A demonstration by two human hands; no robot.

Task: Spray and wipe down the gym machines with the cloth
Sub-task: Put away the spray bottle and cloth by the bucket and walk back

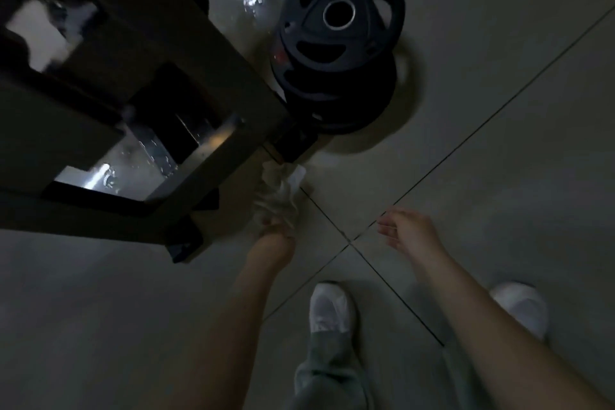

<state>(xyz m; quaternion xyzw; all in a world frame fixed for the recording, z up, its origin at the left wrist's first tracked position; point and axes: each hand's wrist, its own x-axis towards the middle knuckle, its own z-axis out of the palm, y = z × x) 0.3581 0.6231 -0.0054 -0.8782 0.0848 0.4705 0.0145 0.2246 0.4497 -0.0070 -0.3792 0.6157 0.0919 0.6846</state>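
Note:
A dark metal gym machine frame [139,76] fills the upper left of the head view. My left hand [276,236] grips a crumpled white cloth [278,193], whose far end touches the frame's lower corner beside the weight peg. My right hand [404,231] hangs over the floor to the right, fingers loosely spread and holding nothing. No spray bottle is in view.
Black weight plates [339,43] are stacked on a peg at the frame's right side. The pale tiled floor [499,143] has dark grout lines and some wet glints near the frame. My white shoes [331,306] stand below.

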